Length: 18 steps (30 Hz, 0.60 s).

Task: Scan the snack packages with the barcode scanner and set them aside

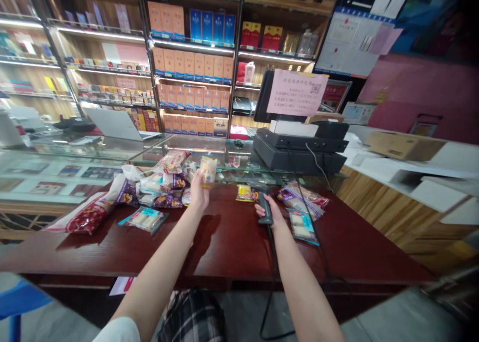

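My left hand [199, 195] is closed on a small clear snack packet [208, 171] with pale yellow contents, raised above the table. In my right hand [275, 213] is a black barcode scanner [265, 210], gripped by its handle, its cable hanging down. Just left of the scanner head lies a yellow snack packet [244, 193]. Right of that hand are a blue-and-clear packet [302, 226] and a purple packet [295, 200]. Beside my left hand sits a pile of packaged snacks [164, 184], with another blue-and-clear packet [146, 219] in front and a large red-and-white bag [88, 216] further left.
The dark red table [224, 247] stands against a glass display counter [93, 167]. On the counter are a laptop [116, 124] and a black register [299, 150] with a pink notice [295, 93]. Black cables cross the table's right side. A blue stool [22, 299] is at lower left.
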Motion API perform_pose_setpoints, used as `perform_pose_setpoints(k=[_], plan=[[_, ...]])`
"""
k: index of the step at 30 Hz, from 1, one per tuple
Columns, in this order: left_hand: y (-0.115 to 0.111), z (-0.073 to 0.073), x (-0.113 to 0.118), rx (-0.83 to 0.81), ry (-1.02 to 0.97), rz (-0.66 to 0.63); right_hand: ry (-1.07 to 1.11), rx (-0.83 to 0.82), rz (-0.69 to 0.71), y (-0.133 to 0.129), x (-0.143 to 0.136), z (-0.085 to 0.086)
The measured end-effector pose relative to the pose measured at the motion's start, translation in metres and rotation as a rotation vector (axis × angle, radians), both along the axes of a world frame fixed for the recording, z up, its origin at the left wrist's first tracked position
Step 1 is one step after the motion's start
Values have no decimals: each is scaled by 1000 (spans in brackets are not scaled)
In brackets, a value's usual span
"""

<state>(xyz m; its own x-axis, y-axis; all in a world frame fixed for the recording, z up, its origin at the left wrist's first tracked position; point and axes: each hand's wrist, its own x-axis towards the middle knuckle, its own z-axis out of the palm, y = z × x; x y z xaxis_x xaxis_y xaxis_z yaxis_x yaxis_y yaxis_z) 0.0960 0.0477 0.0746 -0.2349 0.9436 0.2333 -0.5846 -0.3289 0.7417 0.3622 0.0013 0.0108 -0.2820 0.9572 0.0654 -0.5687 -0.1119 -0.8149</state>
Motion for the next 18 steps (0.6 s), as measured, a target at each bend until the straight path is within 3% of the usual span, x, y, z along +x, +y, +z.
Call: perform_pose_setpoints(k=[2, 4, 7, 9, 11, 18], plan=[[5, 30, -16, 130, 210, 237, 34, 6, -32, -1, -1, 2], [9, 59, -34, 218, 547, 535, 35, 25, -52, -2, -2, 3], [16, 90, -63, 115, 1103, 900, 39, 54, -56, -3, -2, 4], [22, 98, -79, 23, 1375, 943, 44, 60, -57, -2, -2, 3], [29, 98, -94, -23, 1540, 908, 64, 51, -77, -1, -1, 0], [46, 73, -116, -102, 1792, 782, 101, -2, -91, 4, 5, -7]])
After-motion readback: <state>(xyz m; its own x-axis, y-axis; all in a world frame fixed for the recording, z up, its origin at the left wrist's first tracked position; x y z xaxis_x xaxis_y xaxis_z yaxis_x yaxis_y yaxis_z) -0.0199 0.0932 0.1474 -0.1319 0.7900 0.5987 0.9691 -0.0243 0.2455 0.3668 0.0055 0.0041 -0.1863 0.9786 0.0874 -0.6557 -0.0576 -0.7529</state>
